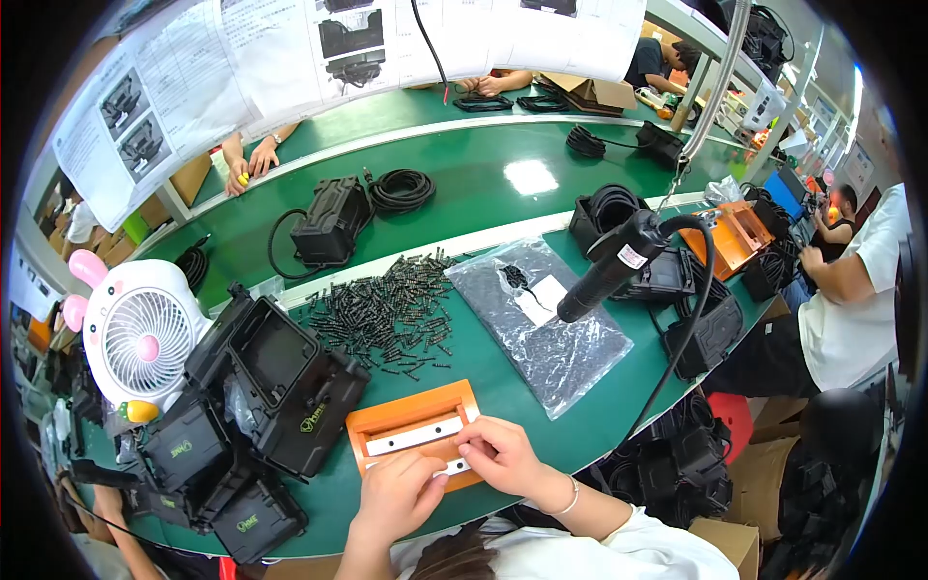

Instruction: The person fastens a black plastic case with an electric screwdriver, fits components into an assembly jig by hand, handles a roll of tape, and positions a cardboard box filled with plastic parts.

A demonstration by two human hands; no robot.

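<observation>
An orange fixture [413, 404] with two white strips lies on the green bench near its front edge. Over its lower strip is my left hand [401, 493], its fingers bent and pressed together at the strip. Just right of it, my right hand [503, 456] pinches at the strip's right part; whatever lies between the fingertips is too small to make out. Behind the fixture spreads a pile of small black parts [382, 309]. A black screwdriver-like tool [609, 269] hangs from a coiled spring above a plastic-wrapped sheet [536, 329].
Open black cases [280, 387] and a white fan [145, 333] stand at the left. More black cases [704, 333] and another orange fixture [735, 237] are at the right. Beyond lies a belt with a case [332, 220] and coiled cable. Co-workers' hands [253, 162] show across it.
</observation>
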